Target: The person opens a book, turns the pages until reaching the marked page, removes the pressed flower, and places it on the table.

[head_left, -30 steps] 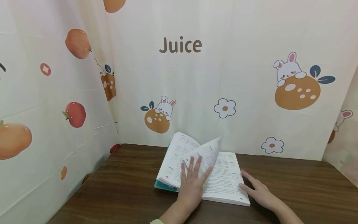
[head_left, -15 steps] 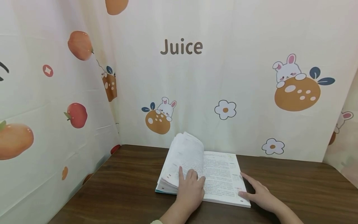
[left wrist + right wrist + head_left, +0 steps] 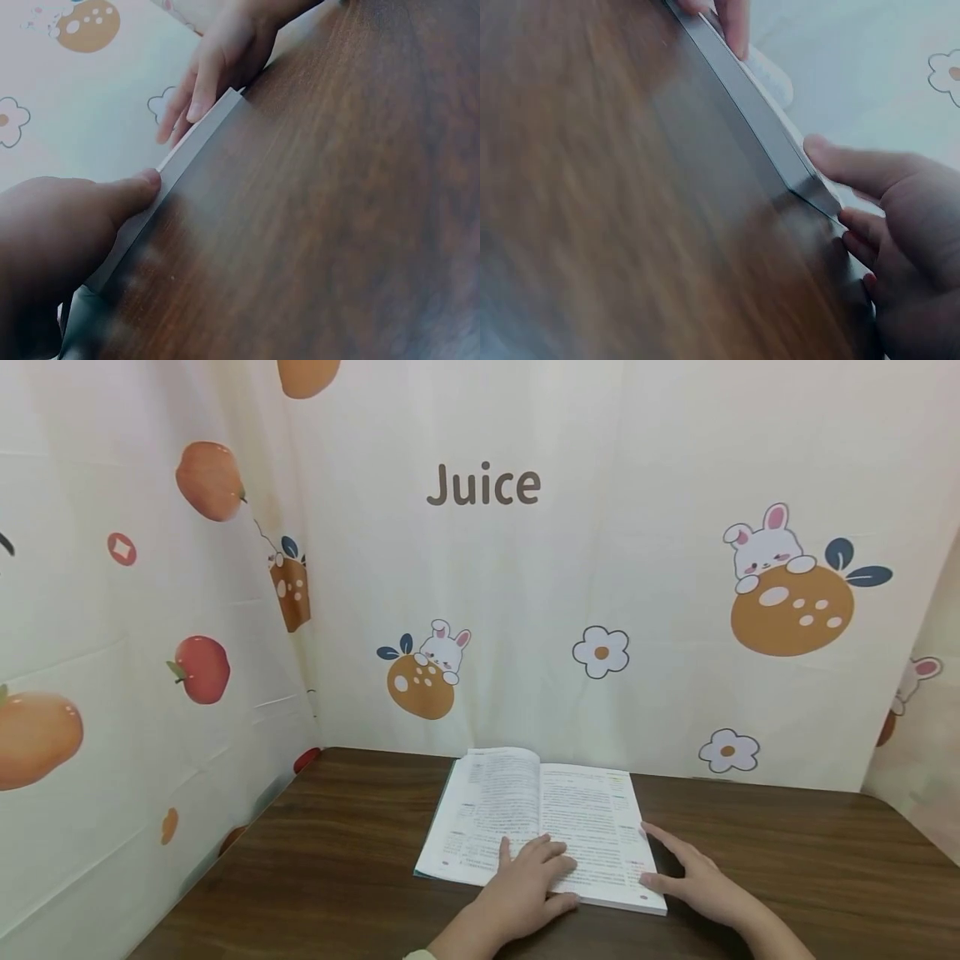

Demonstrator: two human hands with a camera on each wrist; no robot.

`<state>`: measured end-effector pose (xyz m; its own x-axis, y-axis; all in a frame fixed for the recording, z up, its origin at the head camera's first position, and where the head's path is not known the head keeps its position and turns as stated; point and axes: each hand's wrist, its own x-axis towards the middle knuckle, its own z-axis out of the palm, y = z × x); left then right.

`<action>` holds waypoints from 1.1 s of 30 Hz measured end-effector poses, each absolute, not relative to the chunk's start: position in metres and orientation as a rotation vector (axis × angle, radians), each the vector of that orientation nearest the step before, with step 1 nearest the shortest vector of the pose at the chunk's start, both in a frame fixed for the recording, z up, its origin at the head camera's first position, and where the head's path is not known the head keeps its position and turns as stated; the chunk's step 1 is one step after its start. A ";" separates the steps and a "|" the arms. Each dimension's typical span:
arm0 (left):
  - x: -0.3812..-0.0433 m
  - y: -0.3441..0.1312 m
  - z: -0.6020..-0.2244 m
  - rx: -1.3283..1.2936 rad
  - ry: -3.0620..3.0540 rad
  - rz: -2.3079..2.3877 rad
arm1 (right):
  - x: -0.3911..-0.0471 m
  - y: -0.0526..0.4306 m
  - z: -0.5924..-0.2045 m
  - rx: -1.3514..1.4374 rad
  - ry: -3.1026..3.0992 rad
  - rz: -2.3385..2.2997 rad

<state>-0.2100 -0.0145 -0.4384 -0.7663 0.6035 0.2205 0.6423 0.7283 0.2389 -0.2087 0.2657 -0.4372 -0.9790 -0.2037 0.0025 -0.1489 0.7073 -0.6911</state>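
Observation:
An open book with printed pages and a teal cover edge lies on the dark wooden table, both page sides down. Over the lower middle of its pages rests my left hand, fingers spread. The left wrist view shows that hand's thumb at the book's thick lower edge. At the right edge, my right hand touches the book with thumb and forefinger set apart. In the right wrist view its thumb lies by the top of the corner, with the other fingers against the side.
The brown table extends around the book on both sides. Behind it hangs a pale curtain printed with fruit, rabbits and flowers, close to the book's far edge. A similar curtain runs along the left.
The raised pages have turned over to the left and now lie down. My left hand has moved slightly right and its fingers now rest across the lower pages. The right hand stays at the edge.

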 end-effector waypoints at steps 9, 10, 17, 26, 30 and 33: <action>-0.212 -0.014 -0.439 -0.952 -2.819 -0.417 | -0.211 0.267 -0.436 -0.357 2.736 -1.253; -0.212 -0.013 -0.439 -0.942 -2.819 -0.420 | -0.211 0.267 -0.437 -0.354 2.752 -1.239; -0.215 -0.011 -0.438 -0.842 -2.776 -0.456 | -0.212 0.263 -0.439 -0.360 2.916 -1.103; -0.214 -0.010 -0.435 -0.776 -2.714 -0.474 | -0.213 0.262 -0.434 -0.277 2.861 -1.116; -0.215 -0.010 -0.432 -0.690 -2.703 -0.650 | -0.213 0.261 -0.433 -0.256 2.859 -1.107; -0.217 -0.013 -0.430 -0.575 -2.677 -0.895 | -0.214 0.262 -0.435 -0.259 2.877 -1.099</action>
<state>-0.2169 -0.0129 -0.4304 -0.8879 0.2846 0.3614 0.4448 0.7318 0.5163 -0.2138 0.2615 -0.4354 -0.9846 -0.1742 0.0122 -0.1380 0.7332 -0.6659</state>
